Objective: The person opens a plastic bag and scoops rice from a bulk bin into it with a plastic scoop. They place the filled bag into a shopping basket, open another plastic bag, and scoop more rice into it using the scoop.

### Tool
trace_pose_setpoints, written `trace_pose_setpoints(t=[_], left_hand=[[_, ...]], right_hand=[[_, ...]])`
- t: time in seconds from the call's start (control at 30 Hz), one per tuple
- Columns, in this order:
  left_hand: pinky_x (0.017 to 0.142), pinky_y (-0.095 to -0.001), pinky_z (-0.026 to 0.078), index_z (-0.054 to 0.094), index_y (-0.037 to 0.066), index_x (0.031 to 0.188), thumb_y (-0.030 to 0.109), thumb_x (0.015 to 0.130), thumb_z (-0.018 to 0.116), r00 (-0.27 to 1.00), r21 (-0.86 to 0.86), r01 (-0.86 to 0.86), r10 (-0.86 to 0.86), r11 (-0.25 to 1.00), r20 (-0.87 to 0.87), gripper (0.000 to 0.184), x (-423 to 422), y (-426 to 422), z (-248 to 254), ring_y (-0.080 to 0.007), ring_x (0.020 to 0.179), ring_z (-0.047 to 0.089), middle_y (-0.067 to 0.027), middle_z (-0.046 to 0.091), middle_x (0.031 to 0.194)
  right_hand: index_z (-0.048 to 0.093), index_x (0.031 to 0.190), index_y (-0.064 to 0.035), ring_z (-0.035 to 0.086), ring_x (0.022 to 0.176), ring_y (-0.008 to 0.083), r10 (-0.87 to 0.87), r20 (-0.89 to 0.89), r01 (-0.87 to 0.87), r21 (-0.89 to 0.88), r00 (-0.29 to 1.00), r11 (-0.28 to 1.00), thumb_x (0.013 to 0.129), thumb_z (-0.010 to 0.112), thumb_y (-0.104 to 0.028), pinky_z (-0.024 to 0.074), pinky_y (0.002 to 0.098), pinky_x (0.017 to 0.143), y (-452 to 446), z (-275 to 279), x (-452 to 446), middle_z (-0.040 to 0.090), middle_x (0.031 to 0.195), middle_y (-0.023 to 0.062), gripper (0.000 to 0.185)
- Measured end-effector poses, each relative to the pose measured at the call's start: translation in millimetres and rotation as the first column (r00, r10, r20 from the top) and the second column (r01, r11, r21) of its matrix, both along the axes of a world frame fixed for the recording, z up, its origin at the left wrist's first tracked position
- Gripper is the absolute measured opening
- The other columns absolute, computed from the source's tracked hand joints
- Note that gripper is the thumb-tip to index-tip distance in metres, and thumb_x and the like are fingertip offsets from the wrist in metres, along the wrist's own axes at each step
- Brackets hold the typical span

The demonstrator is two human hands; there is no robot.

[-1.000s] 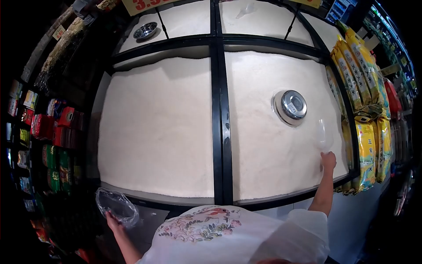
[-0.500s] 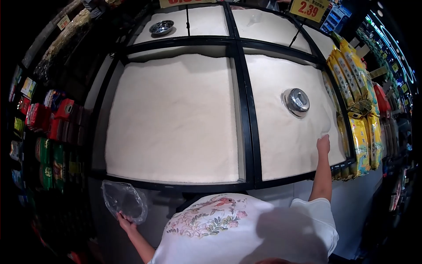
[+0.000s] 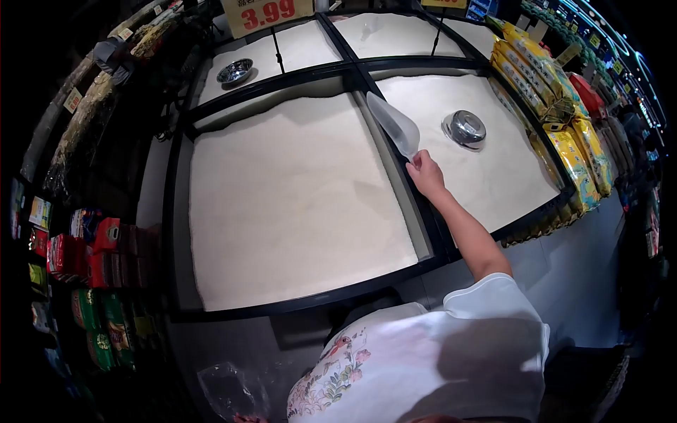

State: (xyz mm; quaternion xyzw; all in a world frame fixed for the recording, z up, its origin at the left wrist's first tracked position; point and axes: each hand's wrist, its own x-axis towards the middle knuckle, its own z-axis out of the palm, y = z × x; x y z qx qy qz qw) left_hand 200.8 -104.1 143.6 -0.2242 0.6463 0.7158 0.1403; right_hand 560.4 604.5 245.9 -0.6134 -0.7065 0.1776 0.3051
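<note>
My right hand grips the handle of a translucent plastic scoop, held over the black divider between the two front bins. Whether the scoop carries any grains, I cannot tell. At the bottom edge, my left hand is only partly visible, closed on a clear plastic bag that hangs below the bin's front edge. White rice-like grains fill the wide left bin. On similar grains in the right bin, a shiny metal bowl rests upside down, beyond my right hand.
Black frames edge the bins. Another metal bowl lies in the back left bin, near a 3.99 price sign. Yellow bags are stacked along the right side. Red packages stand on the left.
My right hand has lifted the scoop from the right bin and swung it left to the divider. My left hand and the bag have dropped lower. The view has turned.
</note>
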Motion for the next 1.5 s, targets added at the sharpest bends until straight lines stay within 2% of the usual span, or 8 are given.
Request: trace_pose_setpoints(t=[0.17,0.23,0.7,0.83,0.9,0.93,1.17,1.5], left_hand=[[0.072,-0.0355,0.041,0.033,0.009,0.12,0.019,0.085,0.044,0.937,-0.172,0.17,-0.213,0.97,-0.277,0.038,-9.9,-33.2,-36.4,-0.0192,0.081,0.039,-0.0048,0.041,0.096],[0.074,-0.0425,0.041,0.03,0.009,0.124,0.022,0.085,0.044,0.969,-0.093,0.08,-0.099,0.992,-0.225,0.044,-15.5,-30.4,-35.8,-0.0224,0.087,0.04,-0.0066,0.04,0.104],[0.08,-0.0338,0.041,0.035,0.004,0.124,0.033,0.086,0.043,0.786,0.062,0.028,0.016,0.998,-0.618,0.049,-142.7,237.7,217.1,-0.0207,0.092,0.049,-0.0083,0.048,0.105],[0.082,-0.0319,0.041,0.036,0.003,0.124,0.036,0.086,0.043,0.754,0.102,0.106,-0.013,0.989,-0.657,0.051,-154.0,352.2,252.0,-0.0203,0.093,0.051,-0.0087,0.05,0.105],[0.085,-0.0289,0.038,0.037,0.003,0.124,0.033,0.088,0.037,0.734,0.155,0.367,-0.183,0.917,-0.654,0.046,-131.4,428.7,260.4,-0.0178,0.099,0.046,-0.0064,0.046,0.111],[0.062,-0.0182,0.035,0.04,0.005,0.122,0.028,0.089,0.037,0.8,0.35,0.378,-0.113,0.857,-0.589,0.04,-103.4,471.6,268.8,-0.0055,0.066,0.04,0.0038,0.041,0.074],[0.043,-0.0195,0.019,0.046,0.0,0.109,0.027,0.088,0.042,0.454,0.306,0.89,-0.6,0.338,-0.659,0.034,-97.5,559.4,197.8,-0.0044,0.046,0.021,0.0054,0.022,0.054],[0.045,-0.0204,0.026,0.046,0.0,0.102,0.024,0.09,0.037,0.709,0.346,0.704,-0.639,0.62,-0.299,0.029,-164.4,512.5,81.5,-0.0052,0.046,0.026,0.0035,0.027,0.055]], right_hand=[[0.042,0.088,-0.0059,0.057,0.073,0.0289,0.209,0.006,-0.206,-0.124,0.978,0.971,0.07,0.062,-0.021,0.0441,0.0376,0.064,-25.7,-21.3,-66.3,0.057,0.075,0.0115,0.031],[0.041,0.095,-0.0056,0.057,0.077,0.0304,0.238,0.049,-0.224,-0.195,0.97,0.955,0.071,0.061,-0.023,0.0444,0.039,0.067,-28.8,-32.1,-80.9,0.058,0.079,0.0129,0.035],[0.042,0.104,-0.0014,0.055,0.084,0.0352,0.091,-0.026,-0.092,-0.478,0.996,0.874,0.074,0.052,-0.025,0.0435,0.0426,0.073,-36.0,-123.9,-85.4,0.057,0.089,0.0212,0.04],[0.044,0.095,-0.0006,0.055,0.081,0.0367,-0.002,-0.029,-0.012,-0.476,1.0,0.879,0.074,0.054,-0.026,0.0437,0.0422,0.071,-34.4,-147.9,-79.3,0.057,0.084,0.0219,0.034],[0.044,0.096,-0.0014,0.055,0.082,0.0361,-0.028,-0.036,0.008,-0.482,0.999,0.876,0.074,0.054,-0.026,0.0433,0.042,0.071,-31.9,-144.7,-77.8,0.057,0.085,0.0212,0.035],[0.044,0.097,-0.0019,0.055,0.082,0.0357,-0.059,-0.056,0.027,-0.459,0.997,0.888,0.074,0.055,-0.026,0.0433,0.0419,0.071,-32.1,-143.6,-77.0,0.058,0.085,0.0207,0.035],[0.043,0.104,-0.0038,0.054,0.087,0.0365,-0.232,-0.08,0.179,-0.414,0.969,0.893,0.074,0.054,-0.028,0.0424,0.0429,0.074,-52.0,-128.6,-93.1,0.057,0.091,0.0212,0.039],[0.043,0.106,-0.0034,0.054,0.085,0.0379,-0.334,0.099,0.348,-0.287,0.937,0.892,0.079,0.051,-0.029,0.0418,0.0442,0.073,-94.7,-112.5,-140.2,0.057,0.09,0.0221,0.038]])
